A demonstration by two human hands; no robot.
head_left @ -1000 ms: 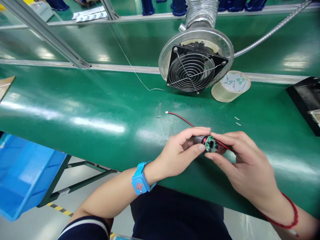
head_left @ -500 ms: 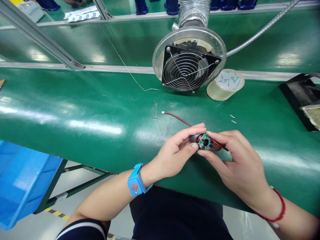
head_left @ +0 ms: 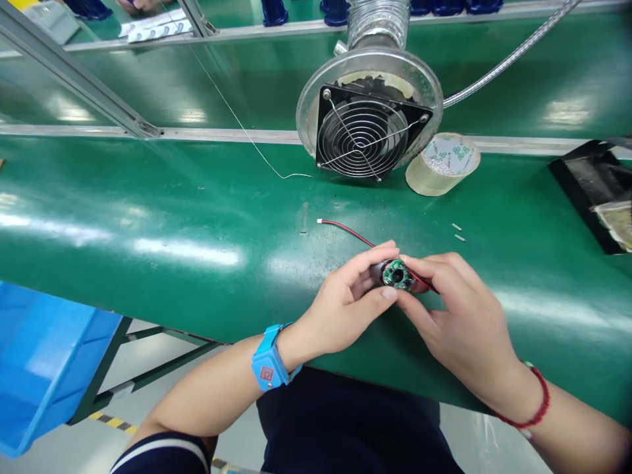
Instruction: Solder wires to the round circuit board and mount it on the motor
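Observation:
A small dark cylindrical motor part (head_left: 381,272) with a round green circuit board (head_left: 396,276) on its end sits between both hands, just above the green bench (head_left: 197,224). My left hand (head_left: 345,303) grips its body from the left with thumb and forefinger. My right hand (head_left: 454,316) pinches the board end from the right. A red and black wire (head_left: 345,230) runs from the part back across the bench to a small white connector (head_left: 319,221).
A fume extractor fan (head_left: 363,135) with a wire guard stands behind the hands, a roll of clear tape (head_left: 442,164) to its right. Two small pins (head_left: 457,232) lie on the bench. A black tray (head_left: 592,191) is far right, a blue bin (head_left: 44,362) lower left.
Both hands and the part have shifted slightly up and left in view, mostly with the camera. The grip looks the same.

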